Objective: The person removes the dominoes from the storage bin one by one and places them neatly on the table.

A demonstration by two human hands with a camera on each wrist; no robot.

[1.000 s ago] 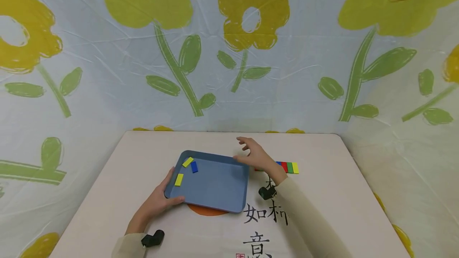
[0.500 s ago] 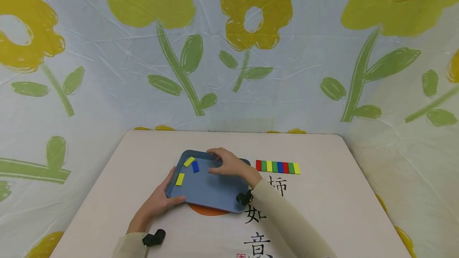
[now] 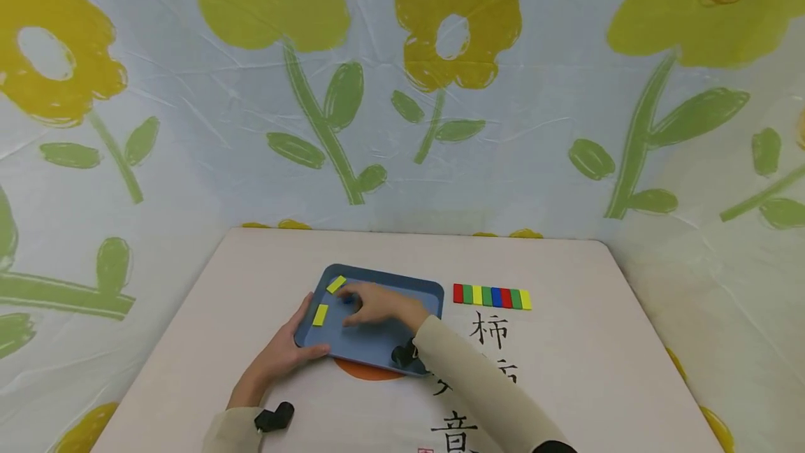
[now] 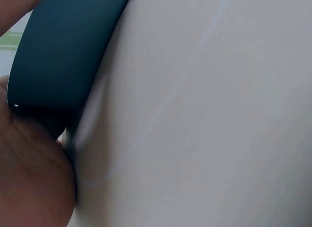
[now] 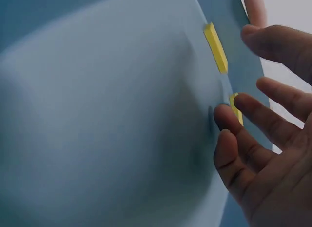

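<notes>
My left hand (image 3: 281, 351) grips the blue-grey tray (image 3: 402, 279) at its left end, thumb along the front edge and fingers at the side wall. The left wrist view shows the tray's dark wall (image 4: 63, 51) against that hand's palm. Over the tray's left half reaches my right hand (image 3: 377, 303), thumb and fingers spread apart and slightly bent. Two yellow tiles, one near the back corner (image 3: 336, 284) and one by the left wall (image 3: 321, 314), lie in the tray. A blue tile (image 3: 349, 298) sits between the right thumb and fingers, mostly hidden by them.
To the right of the tray, a row of red, green, yellow and blue tiles (image 3: 492, 296) lies side by side on the pale table (image 3: 604, 355). Black printed characters (image 3: 490, 331) run down the table top. A flowered cloth (image 3: 503, 180) surrounds the table's back and sides.
My right hand has moved left from the tray's far right corner to the blue tile, uncovering the tile row. My left hand keeps its hold on the tray.
</notes>
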